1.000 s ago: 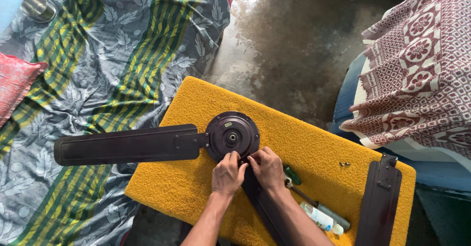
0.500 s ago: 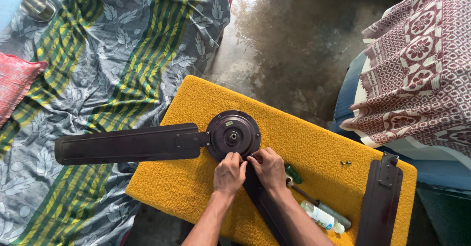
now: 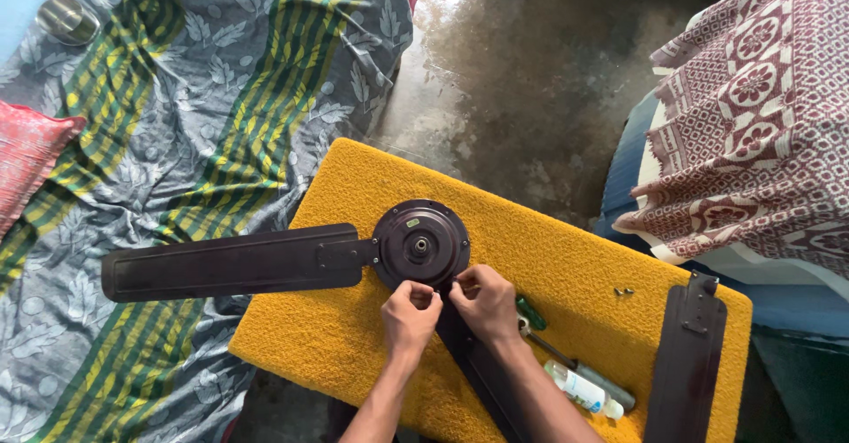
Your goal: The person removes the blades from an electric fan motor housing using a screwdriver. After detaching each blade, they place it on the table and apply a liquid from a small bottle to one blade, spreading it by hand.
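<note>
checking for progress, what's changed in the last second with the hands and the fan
Very little. Both hands, left hand and right hand, stay pressed together at the near rim of the fan motor, shifting only slightly. The attached blade, loose blade and screwdriver lie as before.

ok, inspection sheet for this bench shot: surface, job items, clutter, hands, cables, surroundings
Surface: yellow mat over the work top.
Job's things: dark fan motor hub, one blade attached on its left; second blade at the hub's near edge.
Clutter: loose blade, screws, screwdriver, small bottle.
Grippers: left hand and right hand pinch at the hub's near rim.
Cables: nothing seen.
Surroundings: patterned sheet, dark floor, maroon cloth.
</note>
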